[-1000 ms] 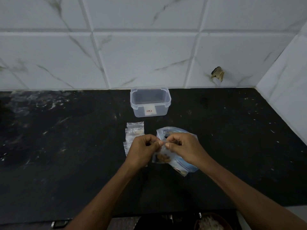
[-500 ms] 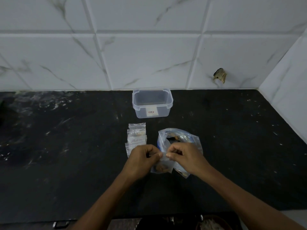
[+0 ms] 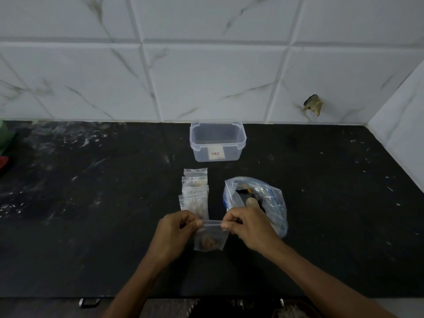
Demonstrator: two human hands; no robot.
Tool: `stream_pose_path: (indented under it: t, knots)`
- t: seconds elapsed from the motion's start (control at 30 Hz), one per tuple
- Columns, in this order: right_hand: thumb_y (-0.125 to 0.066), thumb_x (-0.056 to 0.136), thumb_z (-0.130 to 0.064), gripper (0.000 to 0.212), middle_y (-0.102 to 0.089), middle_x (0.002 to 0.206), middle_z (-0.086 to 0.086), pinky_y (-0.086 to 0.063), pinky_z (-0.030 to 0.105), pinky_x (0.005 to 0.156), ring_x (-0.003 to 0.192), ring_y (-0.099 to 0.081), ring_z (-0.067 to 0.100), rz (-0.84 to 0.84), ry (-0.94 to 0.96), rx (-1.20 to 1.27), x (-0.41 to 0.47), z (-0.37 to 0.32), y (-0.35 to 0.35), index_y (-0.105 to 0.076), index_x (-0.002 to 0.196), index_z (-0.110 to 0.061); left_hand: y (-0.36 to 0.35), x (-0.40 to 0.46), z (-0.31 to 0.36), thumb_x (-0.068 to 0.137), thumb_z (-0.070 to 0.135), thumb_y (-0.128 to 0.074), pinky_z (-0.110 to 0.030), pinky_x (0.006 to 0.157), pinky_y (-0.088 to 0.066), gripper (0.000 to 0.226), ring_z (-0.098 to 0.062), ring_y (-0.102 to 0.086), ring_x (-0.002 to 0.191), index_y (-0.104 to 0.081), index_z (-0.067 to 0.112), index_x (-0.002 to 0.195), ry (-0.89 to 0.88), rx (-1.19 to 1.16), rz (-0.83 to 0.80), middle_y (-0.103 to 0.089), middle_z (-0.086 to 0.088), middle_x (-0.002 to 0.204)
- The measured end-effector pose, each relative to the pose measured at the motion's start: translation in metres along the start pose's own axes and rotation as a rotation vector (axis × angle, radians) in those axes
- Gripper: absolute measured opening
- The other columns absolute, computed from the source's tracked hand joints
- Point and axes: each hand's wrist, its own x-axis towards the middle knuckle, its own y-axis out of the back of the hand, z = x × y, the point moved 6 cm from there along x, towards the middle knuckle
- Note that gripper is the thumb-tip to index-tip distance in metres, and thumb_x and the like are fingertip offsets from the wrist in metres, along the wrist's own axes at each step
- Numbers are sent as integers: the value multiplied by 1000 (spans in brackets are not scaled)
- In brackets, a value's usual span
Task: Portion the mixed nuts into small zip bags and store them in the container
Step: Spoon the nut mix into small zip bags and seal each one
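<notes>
A small clear zip bag point(image 3: 210, 238) with a few nuts in its bottom hangs between my hands above the black counter point(image 3: 91, 214). My left hand point(image 3: 177, 228) pinches its top left corner and my right hand point(image 3: 246, 226) pinches its top right corner. Behind my right hand lies a large clear bag of mixed nuts point(image 3: 257, 200), its mouth open. A stack of small zip bags point(image 3: 195, 191) holding nuts lies beyond my left hand. The clear plastic container point(image 3: 216, 142) stands lidless at the back, near the wall.
White marble-look tiles point(image 3: 206, 72) rise behind the counter and along the right side, with a chipped hole point(image 3: 312, 106) in one tile. Green and red objects point(image 3: 4, 148) show at the far left edge. A drawer handle point(image 3: 89, 302) sits below the counter's front edge.
My hands have come slightly nearer to me and spread apart along the small bag's top edge. The small bag now hangs in plain view in front of the large bag.
</notes>
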Motion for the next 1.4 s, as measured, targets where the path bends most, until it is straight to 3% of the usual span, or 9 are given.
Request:
stream_pose_path:
  t: [0.23, 0.47, 0.63, 0.73, 0.8, 0.9, 1.03, 1.2, 1.4]
  knots:
    - [-59, 94, -20, 5, -68, 88, -2, -53, 18, 62, 74, -65, 5, -123, -67, 139, 20, -4, -28, -64, 95, -19, 11, -2, -19, 93, 15, -63, -15, 55, -49, 13, -3, -67, 65, -72, 14, 83, 94, -106, 82, -72, -1, 76]
    - [-58, 94, -16, 5, -66, 84, -2, -54, 19, 57, 68, -66, 7, -46, -180, 189, 43, 2, -49, -60, 97, -20, 13, 9, -40, 95, 13, -61, -27, 70, -59, 12, -13, -71, 81, -71, 20, 90, 135, -154, 171, -73, -1, 88]
    - [-58, 92, -12, 26, -66, 89, -5, -61, 37, 70, 77, -68, 10, 43, -189, 176, 48, 9, -57, -55, 111, -29, 11, 12, -52, 94, 13, -62, -32, 79, -60, 18, -9, -71, 88, -65, 27, 105, 162, -203, 206, -72, 3, 99]
    - [-60, 91, -11, 43, -63, 110, -3, -60, 35, 73, 90, -65, 10, 60, -213, 206, 42, 13, -61, -48, 126, -31, 12, 6, -61, 94, 16, -63, -30, 81, -59, 27, -8, -69, 90, -60, 26, 119, 203, -132, 244, -69, 8, 100]
    - [-61, 91, -14, 52, -60, 116, -2, -59, 30, 76, 94, -62, 10, 74, -243, 169, 35, 17, -62, -40, 136, -30, 14, -3, -66, 94, 23, -63, -32, 76, -60, 21, -7, -68, 85, -63, 24, 115, 246, -85, 308, -69, 9, 97]
    - [-64, 91, -21, 31, -64, 93, -2, -59, 32, 69, 78, -65, 10, 57, -268, 90, 27, 23, -67, -51, 118, -23, 9, -11, -69, 93, 27, -64, -35, 73, -61, 8, -5, -68, 77, -65, 34, 89, 257, -20, 288, -70, 9, 86]
    - [-69, 86, -27, 12, -66, 76, 0, -60, 37, 65, 68, -67, 14, -9, -315, 54, 26, 30, -80, -59, 86, -20, -4, -15, -67, 88, 31, -70, -33, 70, -61, 9, -4, -68, 74, -66, 36, 82, 258, 30, 206, -71, 9, 80]
    - [-70, 86, -23, 12, -68, 73, 2, -60, 34, 56, 60, -69, 15, -19, -337, 51, 28, 32, -89, -60, 82, -17, -8, -11, -66, 84, 22, -75, -32, 63, -61, 14, -5, -68, 61, -69, 32, 77, 274, 52, 226, -71, 8, 72]
    - [-69, 86, -21, 11, -67, 74, -1, -60, 38, 65, 67, -67, 13, -1, -314, 14, 33, 31, -91, -60, 80, -21, -9, -6, -65, 88, 21, -72, -28, 64, -60, 7, -6, -68, 69, -70, 28, 87, 267, 77, 211, -71, 6, 81]
